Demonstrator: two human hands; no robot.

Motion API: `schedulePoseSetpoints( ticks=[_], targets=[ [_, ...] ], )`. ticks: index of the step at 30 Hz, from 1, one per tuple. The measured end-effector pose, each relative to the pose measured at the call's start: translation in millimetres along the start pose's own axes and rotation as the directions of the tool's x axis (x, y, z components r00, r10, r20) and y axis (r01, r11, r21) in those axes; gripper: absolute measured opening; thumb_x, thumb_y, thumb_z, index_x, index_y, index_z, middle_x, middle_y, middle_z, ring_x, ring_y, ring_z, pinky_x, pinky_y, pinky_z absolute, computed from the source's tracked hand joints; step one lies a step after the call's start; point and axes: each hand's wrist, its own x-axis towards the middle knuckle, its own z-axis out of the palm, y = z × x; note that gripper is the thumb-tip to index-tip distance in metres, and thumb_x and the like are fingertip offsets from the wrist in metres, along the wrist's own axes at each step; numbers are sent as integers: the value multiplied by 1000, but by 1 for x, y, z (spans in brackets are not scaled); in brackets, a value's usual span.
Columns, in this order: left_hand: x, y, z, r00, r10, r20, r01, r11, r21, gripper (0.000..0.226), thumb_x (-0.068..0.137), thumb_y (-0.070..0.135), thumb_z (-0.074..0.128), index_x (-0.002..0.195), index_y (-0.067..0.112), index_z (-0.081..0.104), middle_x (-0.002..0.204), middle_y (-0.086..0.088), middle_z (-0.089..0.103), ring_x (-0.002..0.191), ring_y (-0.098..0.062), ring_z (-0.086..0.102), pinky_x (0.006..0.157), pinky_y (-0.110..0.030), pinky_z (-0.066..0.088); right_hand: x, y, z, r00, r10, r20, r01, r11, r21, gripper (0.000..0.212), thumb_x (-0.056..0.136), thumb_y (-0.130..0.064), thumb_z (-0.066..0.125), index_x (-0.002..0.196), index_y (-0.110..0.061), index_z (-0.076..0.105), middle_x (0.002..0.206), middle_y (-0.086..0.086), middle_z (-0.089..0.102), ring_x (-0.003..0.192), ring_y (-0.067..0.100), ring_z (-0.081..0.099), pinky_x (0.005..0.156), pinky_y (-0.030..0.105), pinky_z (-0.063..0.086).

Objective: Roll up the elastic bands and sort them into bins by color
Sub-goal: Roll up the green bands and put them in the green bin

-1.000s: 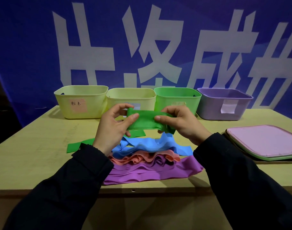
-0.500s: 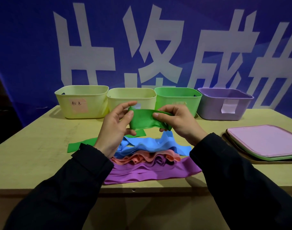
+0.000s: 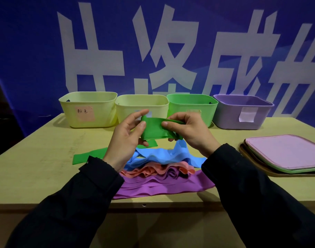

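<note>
Green elastic band [image 3: 154, 130] is held above the table's [image 3: 36, 158] middle, partly rolled; its loose tail trails down to the tabletop toward the left edge. Left hand [image 3: 125, 138] pinches the roll's left end between thumb and fingers. Right hand [image 3: 187, 130] grips the right end, fingers curled over it. Blue band [image 3: 162, 156], salmon band [image 3: 153, 170] and purple band [image 3: 162, 187] lie heaped at the front edge. Green bin [image 3: 192, 106] stands along the rear edge.
</note>
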Motion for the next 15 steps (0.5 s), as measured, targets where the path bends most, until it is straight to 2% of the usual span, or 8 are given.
schedulePoseSetpoints(
  ticks=[2, 4, 7, 9, 12, 15],
  targets=[
    [-2, 0, 1, 1000, 16, 5, -16, 1000, -10, 28, 104, 11, 55, 115, 32, 69, 101, 0, 64, 83, -15, 60, 57, -25, 50, 0, 0, 3, 1000, -2, -7, 2, 1000, 8, 21, 90, -10, 74, 92, 10, 67, 71, 17, 66, 53, 20, 63, 67, 66, 51],
    [-2, 0, 1, 999, 38, 0, -38, 999, 24, 23, 99, 12, 63, 115, 28, 68, 98, 4, 66, 78, -13, 59, 55, -25, 49, 0, 1, 4, 1000, -9, -9, 9, 1000, 6, 19, 90, -9, 73, 92, 9, 67, 69, 15, 66, 53, 19, 62, 66, 61, 53],
    [-1, 1, 0, 1000, 20, -13, -19, 1000, 13, 27, 97, 9, 65, 120, 23, 62, 97, -1, 68, 79, -13, 64, 57, -26, 53, -1, 2, 2, 1000, -8, 16, 7, 999, 47, 3, 92, -1, 69, 89, 0, 69, 70, 10, 67, 54, 15, 62, 58, 35, 56],
    [-2, 1, -2, 1000, 4, -15, -4, 1000, -14, 23, 99, 7, 62, 118, 20, 63, 102, 1, 69, 88, -11, 66, 62, -28, 58, 0, 2, -1, 1000, -2, -6, 2, 998, 64, 1, 90, 0, 70, 91, 0, 70, 73, 11, 68, 55, 14, 63, 54, 24, 53],
    [-3, 1, -1, 1000, 26, -16, -26, 1000, 17, 27, 102, 7, 56, 120, 25, 67, 109, 7, 63, 90, -5, 64, 68, -30, 60, 2, 5, -1, 998, -12, -56, 16, 997, 71, 8, 87, -3, 75, 90, 4, 70, 70, 12, 67, 53, 12, 62, 50, 22, 50],
    [-4, 1, 3, 1000, 19, 5, -19, 999, -44, 34, 106, 7, 48, 121, 32, 66, 112, 1, 62, 95, -15, 64, 67, -30, 59, 3, 8, 5, 997, -25, -76, 31, 997, 68, 5, 87, -4, 75, 85, -3, 70, 67, 8, 66, 53, 12, 60, 51, 22, 51]
  ],
)
